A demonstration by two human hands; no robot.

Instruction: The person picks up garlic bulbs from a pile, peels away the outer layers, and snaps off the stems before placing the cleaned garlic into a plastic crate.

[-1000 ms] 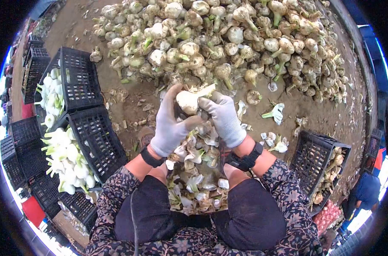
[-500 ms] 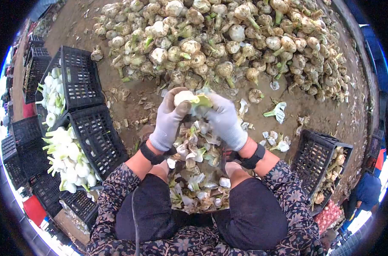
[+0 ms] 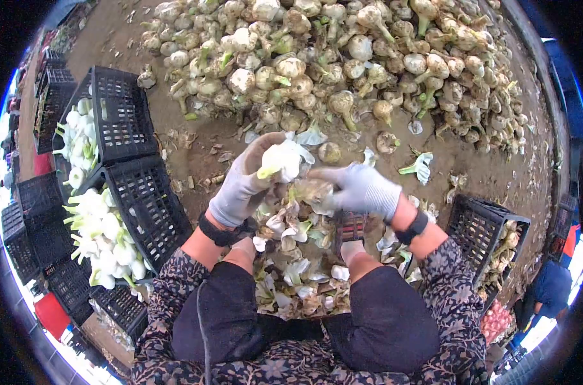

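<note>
In my left hand [image 3: 240, 183], gloved in grey-white, is a peeled white garlic bulb [image 3: 283, 160], its short greenish stem end pointing left. My right hand [image 3: 365, 191], also gloved, is just right of the bulb and apart from it, its fingers blurred by motion. A smeared piece of brownish garlic skin [image 3: 314, 192] hangs at those fingers, which look closed on it. Below both hands, loose skins [image 3: 294, 273] cover the ground between my feet. A big heap of unpeeled garlic [image 3: 291, 70] lies ahead.
Black crates stand at left, one [image 3: 121, 115] behind another [image 3: 147, 205], with clean white garlic bulbs [image 3: 108, 247] in them. On the right a tilted black crate [image 3: 474, 234] holds dry garlic. Behind it are a pink net bag [image 3: 497, 321] and another person [image 3: 551, 289].
My hands have separated: the right has moved right and down with skin, away from the bulb. The bulb stays in my left hand, now whiter and turned stem-left.
</note>
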